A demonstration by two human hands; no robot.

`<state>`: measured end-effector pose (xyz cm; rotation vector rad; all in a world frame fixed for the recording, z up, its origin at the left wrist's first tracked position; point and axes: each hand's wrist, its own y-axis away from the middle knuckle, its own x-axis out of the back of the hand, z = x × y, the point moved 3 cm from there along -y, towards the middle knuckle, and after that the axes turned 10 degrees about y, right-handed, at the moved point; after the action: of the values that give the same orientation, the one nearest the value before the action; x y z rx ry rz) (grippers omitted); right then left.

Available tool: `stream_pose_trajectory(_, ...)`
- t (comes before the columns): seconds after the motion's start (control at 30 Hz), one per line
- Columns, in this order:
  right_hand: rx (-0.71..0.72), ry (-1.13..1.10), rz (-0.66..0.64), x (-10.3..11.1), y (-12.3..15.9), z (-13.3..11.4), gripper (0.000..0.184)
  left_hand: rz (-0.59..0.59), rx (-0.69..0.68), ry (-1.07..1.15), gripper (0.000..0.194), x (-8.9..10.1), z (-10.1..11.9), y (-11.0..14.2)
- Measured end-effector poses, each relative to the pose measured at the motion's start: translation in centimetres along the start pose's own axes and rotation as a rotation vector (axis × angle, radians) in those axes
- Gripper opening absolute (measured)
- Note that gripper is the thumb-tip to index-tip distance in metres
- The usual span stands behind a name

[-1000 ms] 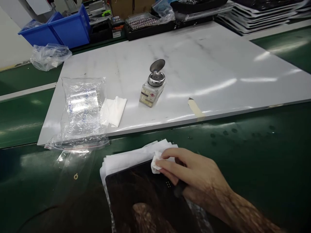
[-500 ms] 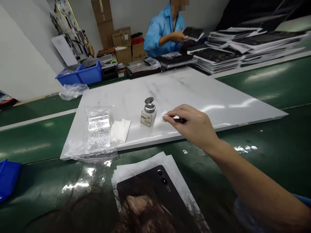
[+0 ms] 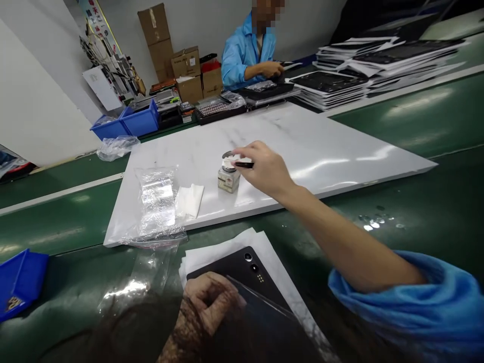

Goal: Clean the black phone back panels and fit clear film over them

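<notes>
My right hand (image 3: 264,169) is closed on a small wad of white tissue (image 3: 229,162) and a short black stick-like tool (image 3: 244,165). It holds the wad against the metal top of a square glass dispenser bottle (image 3: 228,180), whose lid is tilted up. Below, a black tablet (image 3: 223,263) with camera lenses lies back side up on white sheets (image 3: 260,242). Over its lower part, my left hand (image 3: 212,300) has its fingers pinched at the edge of a clear film (image 3: 270,298). Hair partly covers that hand.
A white board (image 3: 302,136) bears a clear plastic bag (image 3: 159,201) and a folded white tissue (image 3: 190,200). Blue bins (image 3: 139,118) stand behind, another blue bin (image 3: 24,282) at left. Across the bench a person in blue (image 3: 249,53) works beside stacked panels (image 3: 328,83).
My right hand has moved left, bringing the wad onto the bottle top. My left hand has come further into view, and the film's edge is lifted across the tablet. The co-worker's panel has been lowered.
</notes>
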<state>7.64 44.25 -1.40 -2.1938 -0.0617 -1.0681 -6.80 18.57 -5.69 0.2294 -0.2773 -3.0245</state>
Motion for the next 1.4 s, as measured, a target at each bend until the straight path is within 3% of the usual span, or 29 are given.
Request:
stream_pose_trajectory(0.1,-0.065,-0.310,0.081,3.8,4.9,-0.7,0.038,-0.035,-0.016,0.061,0.006,-0.1,-0.5,0.2)
stream_pose_trajectory(0.17,-0.120,-0.528,0.023,5.8,8.9,-1.1,0.065,-0.011,-0.033,0.064,0.005,-0.2,-0.7,0.1)
stream_pose_trajectory(0.27,-0.241,-0.889,-0.277,6.3,14.1,-1.4,0.088,0.012,-0.071,0.036,0.006,-0.4,-0.8,0.0)
stream_pose_trajectory(0.37,-0.359,-1.178,-0.491,5.6,16.7,-1.4,0.080,0.044,-0.092,0.010,0.004,-0.4,-0.7,0.0)
stream_pose_trajectory(0.5,-0.293,-1.106,-0.441,5.7,17.2,-1.2,0.056,0.072,-0.091,-0.017,0.003,-0.2,-0.9,0.0)
stream_pose_trajectory(0.6,-0.165,-0.823,-0.351,6.1,18.2,-1.7,0.036,0.119,-0.130,-0.062,0.005,-0.1,-0.8,-0.1)
stream_pose_trajectory(0.73,0.051,-0.437,-0.310,5.0,20.8,-3.3,0.038,0.165,-0.151,-0.073,0.004,-0.2,-0.4,0.1)
stream_pose_trajectory(0.8,0.070,-0.360,-0.280,4.1,22.0,-3.9,0.017,0.159,-0.140,-0.055,0.004,-0.2,-0.5,0.3)
stream_pose_trajectory(0.9,0.057,-0.401,-0.289,3.5,22.5,-4.4,0.014,0.112,-0.088,-0.021,0.001,0.0,-1.1,0.5)
stream_pose_trajectory(1.03,0.068,-0.507,-0.321,5.0,21.1,-3.9,0.020,0.078,-0.058,-0.114,0.017,0.1,-1.4,0.6)
stream_pose_trajectory(1.1,0.017,-0.574,-0.321,6.2,19.9,-2.8,0.037,0.090,-0.079,-0.129,0.011,0.0,-1.2,0.7)
stream_pose_trajectory(1.17,-0.110,-0.713,-0.331,7.1,19.1,-1.3,0.060,0.079,-0.096,-0.124,0.008,-0.2,-0.9,0.7)
stream_pose_trajectory(1.2,-0.184,-0.800,-0.358,7.3,18.9,-0.7,0.063,0.065,-0.099,-0.132,0.009,-0.4,-0.7,0.7)
stream_pose_trajectory(1.27,-0.295,-0.968,-0.439,7.0,19.0,0.1,0.051,0.049,-0.116,-0.168,0.011,-0.4,-0.5,0.7)
stream_pose_trajectory(1.4,-0.339,-1.069,-0.525,5.9,20.1,-0.1,0.032,0.018,-0.085,-0.269,0.008,-0.1,-0.8,0.7)
